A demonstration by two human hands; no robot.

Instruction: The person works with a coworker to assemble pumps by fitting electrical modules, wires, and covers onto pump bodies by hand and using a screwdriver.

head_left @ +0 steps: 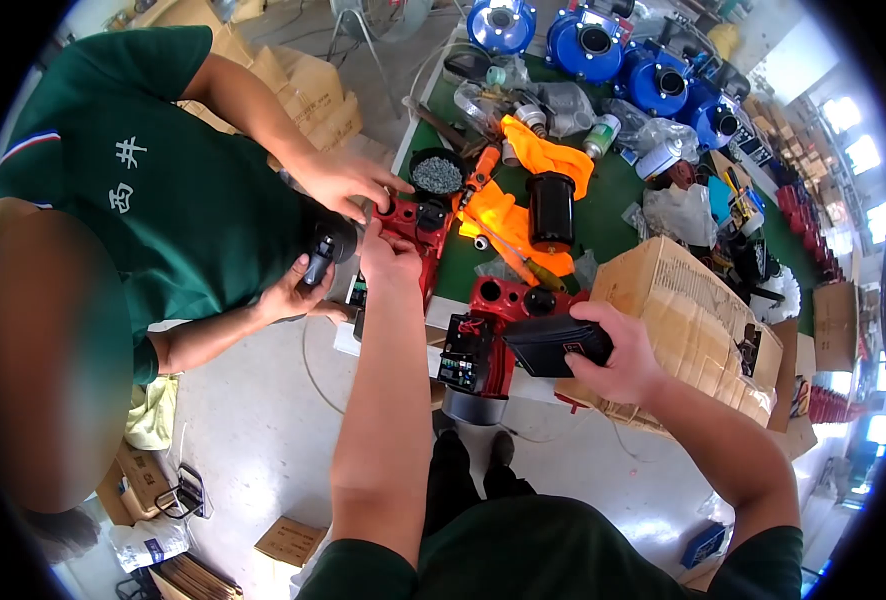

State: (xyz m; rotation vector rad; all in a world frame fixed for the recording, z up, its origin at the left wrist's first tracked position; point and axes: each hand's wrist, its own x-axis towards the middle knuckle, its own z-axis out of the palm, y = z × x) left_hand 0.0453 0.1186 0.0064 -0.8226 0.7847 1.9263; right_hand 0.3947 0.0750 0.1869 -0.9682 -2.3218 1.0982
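My right hand grips a black rectangular cover, thumb on its face, above a red motor unit. The unit's black terminal box is uncovered, with red wires and a circuit board showing. My left hand reaches to a second red unit, fingers closed at its near side; what they hold, if anything, is hidden. A co-worker's hand touches that unit's top. The co-worker's other hand holds a black handheld tool.
A bowl of small metal parts, an orange driver, orange cloth and a black cylinder lie on the green bench. Several blue pumps line its back. A large carton stands at right.
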